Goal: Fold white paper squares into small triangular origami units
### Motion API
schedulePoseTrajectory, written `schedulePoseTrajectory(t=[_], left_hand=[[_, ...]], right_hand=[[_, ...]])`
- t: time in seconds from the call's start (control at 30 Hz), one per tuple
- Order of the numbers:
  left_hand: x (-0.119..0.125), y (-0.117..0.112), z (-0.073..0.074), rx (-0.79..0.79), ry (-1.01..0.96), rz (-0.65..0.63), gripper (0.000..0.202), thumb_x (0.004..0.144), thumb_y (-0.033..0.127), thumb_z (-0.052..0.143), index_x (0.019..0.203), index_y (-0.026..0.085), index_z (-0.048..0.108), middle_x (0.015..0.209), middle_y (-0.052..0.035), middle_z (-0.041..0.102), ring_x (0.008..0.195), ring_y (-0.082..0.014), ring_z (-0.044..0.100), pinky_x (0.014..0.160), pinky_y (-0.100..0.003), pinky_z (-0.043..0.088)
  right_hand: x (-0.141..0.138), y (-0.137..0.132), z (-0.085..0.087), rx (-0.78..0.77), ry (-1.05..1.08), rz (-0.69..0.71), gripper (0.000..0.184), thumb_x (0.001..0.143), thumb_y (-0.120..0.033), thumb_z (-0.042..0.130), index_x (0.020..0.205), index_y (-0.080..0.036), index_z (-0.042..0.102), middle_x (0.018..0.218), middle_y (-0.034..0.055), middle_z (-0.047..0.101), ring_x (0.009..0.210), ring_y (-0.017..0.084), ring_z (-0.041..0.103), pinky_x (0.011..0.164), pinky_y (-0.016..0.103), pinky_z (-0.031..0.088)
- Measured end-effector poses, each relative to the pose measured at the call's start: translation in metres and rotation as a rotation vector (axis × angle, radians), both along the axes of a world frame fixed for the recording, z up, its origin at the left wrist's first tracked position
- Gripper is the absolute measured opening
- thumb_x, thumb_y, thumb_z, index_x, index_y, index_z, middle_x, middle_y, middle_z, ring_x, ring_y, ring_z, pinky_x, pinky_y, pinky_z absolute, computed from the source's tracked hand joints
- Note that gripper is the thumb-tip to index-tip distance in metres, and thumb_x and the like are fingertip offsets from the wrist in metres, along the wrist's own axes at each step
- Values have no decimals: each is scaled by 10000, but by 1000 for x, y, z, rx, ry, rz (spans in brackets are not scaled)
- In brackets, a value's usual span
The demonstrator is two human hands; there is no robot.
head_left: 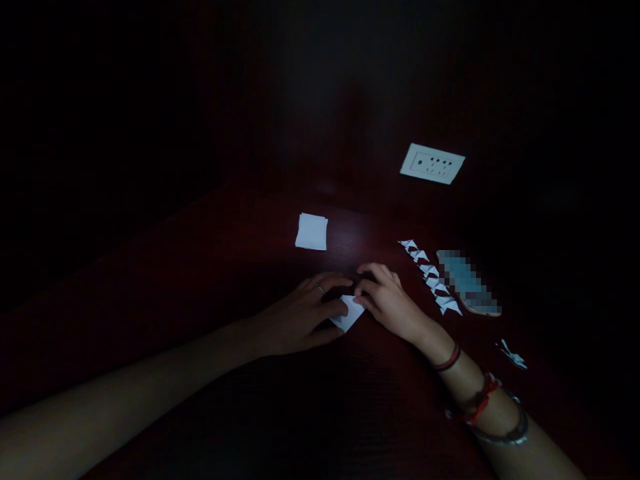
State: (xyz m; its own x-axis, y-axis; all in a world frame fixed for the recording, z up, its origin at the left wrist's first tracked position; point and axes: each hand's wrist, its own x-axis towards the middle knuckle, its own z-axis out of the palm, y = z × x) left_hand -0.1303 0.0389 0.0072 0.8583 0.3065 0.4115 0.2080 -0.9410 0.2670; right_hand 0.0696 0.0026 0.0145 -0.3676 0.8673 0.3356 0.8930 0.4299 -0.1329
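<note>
A small piece of white folded paper (349,313) lies on the dark reddish table in front of me. My left hand (313,313), with a ring on one finger, holds the paper's left side; a fingertip presses on its face and the thumb is at its lower edge. My right hand (384,297) pinches the paper's upper right edge between thumb and fingers. Just beyond my hands is a stack of white paper squares (312,232). To the right, several small folded white paper pieces (430,275) stand in a slanting row.
A phone (469,283) with a blurred-out screen lies right of the folded row. Nearer my right forearm is a thin twisted white paper piece (513,355). A white socket plate (433,164) is on the wall behind the table. The surroundings are very dark.
</note>
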Motion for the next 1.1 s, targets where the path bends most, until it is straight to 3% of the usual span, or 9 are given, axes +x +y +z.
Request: schedulePoseTrajectory(t=[0.2,0.4,0.57,0.87,1.1], left_hand=[[-5,15,2,23,-46,159,124,794,159,471,898,185,534,1199,-57,363,1156,-224,286,948,-394,304],[-5,18,-5,121,-8,65,248,784,130,483,993,239,559,1249,-38,323,1168,-231,266,940,-402,296],[-4,15,-6,130,84,2,227,805,166,469,1000,232,563,1153,-38,450,1100,-214,354,910,-383,318],[-4,20,-12,24,41,65,173,815,209,470,955,235,569,1025,-22,516,996,-186,444,864,-353,336],[-3,22,-16,-47,18,88,363,810,174,461,1163,257,439,1078,-46,472,1009,-185,417,859,-346,353]], right_hand=[[3,1,-1,-43,15,-11,66,770,-182,502,764,-185,568,1071,66,454,1031,216,381,796,364,315],[4,1,1,-47,36,-11,66,776,-186,499,782,-185,566,1053,67,463,1016,210,393,790,359,309],[2,1,2,-58,53,1,65,782,-187,491,787,-187,556,959,47,503,933,185,437,758,331,313],[3,0,2,-49,-9,17,106,772,-191,516,855,-216,578,894,25,529,878,177,453,733,319,301],[4,-3,2,-58,-102,96,269,784,-124,477,991,-267,574,954,28,520,891,185,438,727,324,301]])
